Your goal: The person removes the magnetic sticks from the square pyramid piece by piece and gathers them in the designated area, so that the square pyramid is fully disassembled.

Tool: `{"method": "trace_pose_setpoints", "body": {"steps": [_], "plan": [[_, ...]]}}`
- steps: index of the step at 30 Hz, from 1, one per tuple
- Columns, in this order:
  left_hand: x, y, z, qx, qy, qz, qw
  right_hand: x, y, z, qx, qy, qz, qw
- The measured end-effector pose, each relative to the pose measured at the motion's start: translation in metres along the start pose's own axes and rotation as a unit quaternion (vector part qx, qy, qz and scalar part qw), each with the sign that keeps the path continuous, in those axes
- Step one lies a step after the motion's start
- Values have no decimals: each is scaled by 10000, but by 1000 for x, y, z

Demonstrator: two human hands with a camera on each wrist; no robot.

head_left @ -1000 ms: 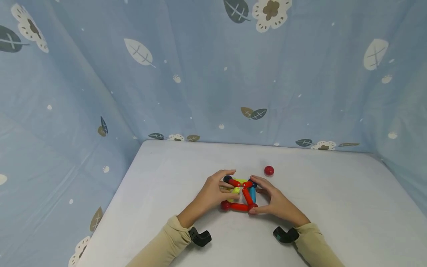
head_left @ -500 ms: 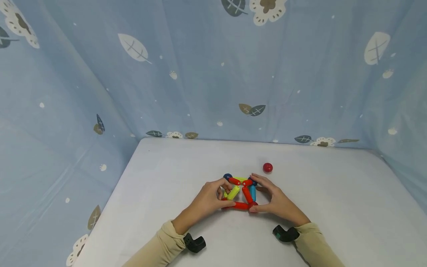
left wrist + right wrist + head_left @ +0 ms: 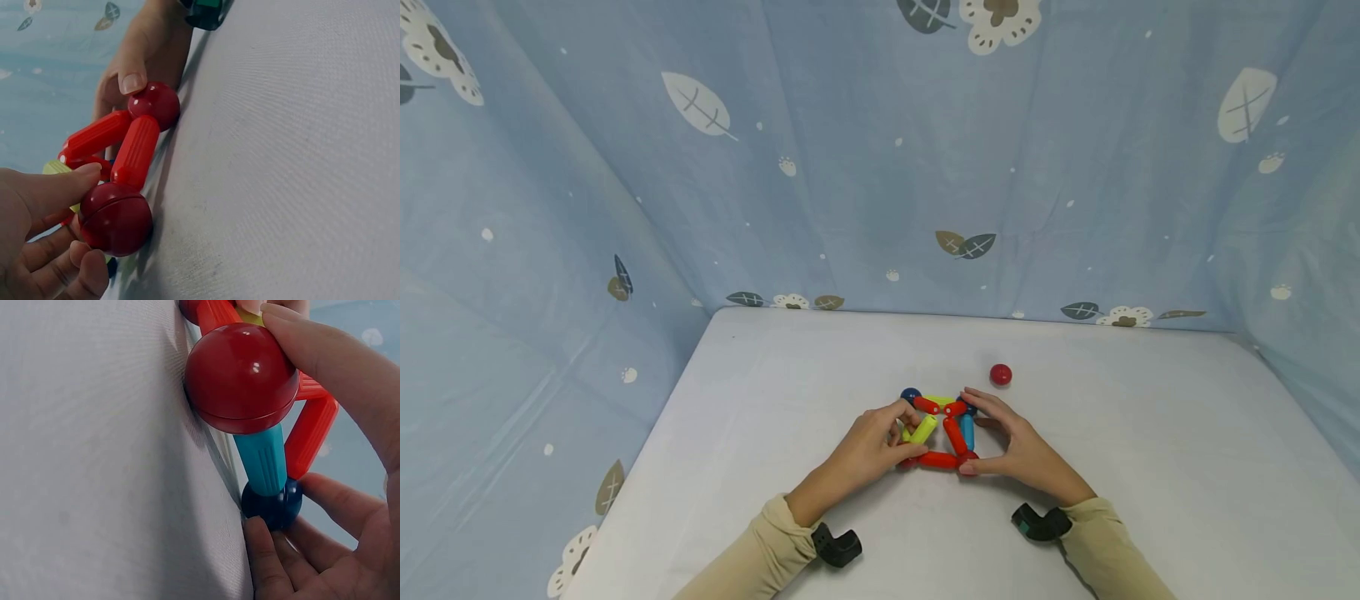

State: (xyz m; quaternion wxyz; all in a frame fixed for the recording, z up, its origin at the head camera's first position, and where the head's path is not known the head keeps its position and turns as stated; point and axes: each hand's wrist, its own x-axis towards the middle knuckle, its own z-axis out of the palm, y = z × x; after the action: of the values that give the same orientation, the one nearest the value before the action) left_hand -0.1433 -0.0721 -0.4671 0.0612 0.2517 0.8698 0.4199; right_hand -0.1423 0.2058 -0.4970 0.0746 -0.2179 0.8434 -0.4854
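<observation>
A magnetic stick-and-ball frame (image 3: 938,461) sits on the white table between both hands. Red, yellow and light-blue rods (image 3: 262,459) join red and dark-blue balls, and some slanted rods rise inward from the corners. My left hand (image 3: 867,443) grips the near left corner, its thumb by the red ball (image 3: 117,220) and its fingers curled beside that ball. On the right side, my right hand (image 3: 1024,450) spans two corners. Its thumb presses the near red ball (image 3: 240,378) while its fingers hold the far dark-blue ball (image 3: 272,503). The left hand partly hides a yellow rod (image 3: 923,429).
One loose red ball (image 3: 1001,374) lies on the white table (image 3: 790,358) behind the frame. Black camera mounts (image 3: 837,547) sit at both wrists. A blue patterned curtain (image 3: 850,167) closes off the back and sides.
My left hand has drawn its fingers in from the far left blue ball to the near left corner, with the thumb now over the red ball. The right hand keeps its hold.
</observation>
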Motion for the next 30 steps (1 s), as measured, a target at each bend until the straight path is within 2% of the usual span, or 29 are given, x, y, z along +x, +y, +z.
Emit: {"method": "trace_pose_setpoints", "body": {"steps": [6, 11, 18, 30], "plan": [[0, 1, -2, -80, -74, -60, 9999, 0, 0, 0, 7, 11, -36, 10000], [1, 2, -6, -326, 108, -94, 9994, 0, -1, 0, 1, -2, 36, 10000], [2, -1, -5, -483, 221, 150, 9985, 0, -2, 0, 3, 12, 39, 10000], [2, -1, -13, -494, 466, 227, 9974, 0, -1, 1, -26, 2, 100, 9999]]}}
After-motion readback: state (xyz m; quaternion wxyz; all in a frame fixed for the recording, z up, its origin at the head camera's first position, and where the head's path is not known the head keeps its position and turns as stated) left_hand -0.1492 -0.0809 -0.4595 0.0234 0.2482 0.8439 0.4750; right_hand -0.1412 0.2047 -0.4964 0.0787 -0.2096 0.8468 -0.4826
